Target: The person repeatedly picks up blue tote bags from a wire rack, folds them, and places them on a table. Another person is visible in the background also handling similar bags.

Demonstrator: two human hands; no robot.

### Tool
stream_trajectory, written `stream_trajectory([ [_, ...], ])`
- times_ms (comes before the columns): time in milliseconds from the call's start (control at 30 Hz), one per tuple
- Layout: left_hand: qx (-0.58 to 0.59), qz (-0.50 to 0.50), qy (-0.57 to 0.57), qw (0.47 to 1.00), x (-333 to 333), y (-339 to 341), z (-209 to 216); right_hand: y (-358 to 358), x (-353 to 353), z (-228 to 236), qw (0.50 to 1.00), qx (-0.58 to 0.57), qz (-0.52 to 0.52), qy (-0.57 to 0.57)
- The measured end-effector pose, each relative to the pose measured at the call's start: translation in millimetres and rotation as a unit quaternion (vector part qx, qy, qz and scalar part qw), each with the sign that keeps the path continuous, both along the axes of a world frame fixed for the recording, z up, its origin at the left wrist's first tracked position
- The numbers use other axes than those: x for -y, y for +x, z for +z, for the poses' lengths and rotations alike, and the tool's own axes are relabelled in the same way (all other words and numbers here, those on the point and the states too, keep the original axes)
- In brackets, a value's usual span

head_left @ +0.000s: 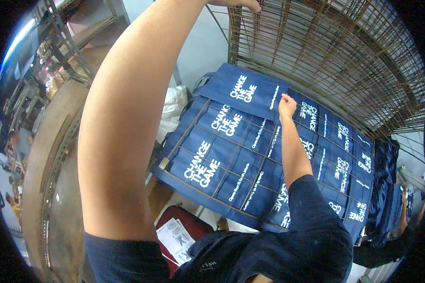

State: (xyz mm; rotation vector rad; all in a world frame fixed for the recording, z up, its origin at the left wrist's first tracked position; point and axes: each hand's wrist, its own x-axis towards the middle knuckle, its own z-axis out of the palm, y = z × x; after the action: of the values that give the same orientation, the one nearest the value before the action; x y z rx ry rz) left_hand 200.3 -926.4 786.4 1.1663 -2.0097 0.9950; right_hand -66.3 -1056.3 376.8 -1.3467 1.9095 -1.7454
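Cloth (pixel 247 91) is pinched by the right hand (pixel 288 105); left hand (pixel 243 3) too cropped to judge.

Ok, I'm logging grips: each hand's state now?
Left hand: by the wire racks, partly out of frame; grip unclear.
Right hand: closed, pinching the top navy panel.

From the wearer's head, the left lens of a fisheye pair looks steeply down past a bare left arm (pixel 120 127), close enough to loom large, and a black short-sleeved shirt (pixel 269 252), toward white-printed navy-blue fabric panels (pixel 264 165) lying farther off.
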Motion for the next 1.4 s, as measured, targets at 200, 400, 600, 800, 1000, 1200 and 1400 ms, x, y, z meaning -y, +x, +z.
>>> stream_trajectory([
  [200,0.016,-0.036,-0.020,0.999,10.5,-0.2,2.7,4.2,38.5,-13.4,0.997,-0.006,-0.032,0.066],
  [400,0.043,-0.047,-0.065,0.996,21.6,10.4,1.9,16.9,42.4,-3.0,0.992,-0.020,-0.023,0.125],
  [600,0.041,-0.009,-0.052,0.998,26.8,3.8,5.7,10.0,42.9,-9.9,0.983,-0.103,-0.060,0.143],
  [800,0.006,-0.012,-0.010,1.000,14.8,-1.1,1.7,7.2,34.1,-5.9,0.976,-0.119,-0.051,0.175],
  [1000,0.022,-0.018,-0.036,0.999,24.1,3.3,3.7,3.4,40.0,-6.8,0.976,-0.114,-0.059,0.178],
  [1200,0.046,-0.037,-0.063,0.996,22.9,5.3,2.6,2.5,41.2,-3.7,0.974,-0.125,-0.051,0.181],
  [1400,0.057,-0.041,-0.073,0.995,25.1,7.3,1.5,0.6,36.4,-2.1,0.979,-0.121,-0.089,0.140],
])
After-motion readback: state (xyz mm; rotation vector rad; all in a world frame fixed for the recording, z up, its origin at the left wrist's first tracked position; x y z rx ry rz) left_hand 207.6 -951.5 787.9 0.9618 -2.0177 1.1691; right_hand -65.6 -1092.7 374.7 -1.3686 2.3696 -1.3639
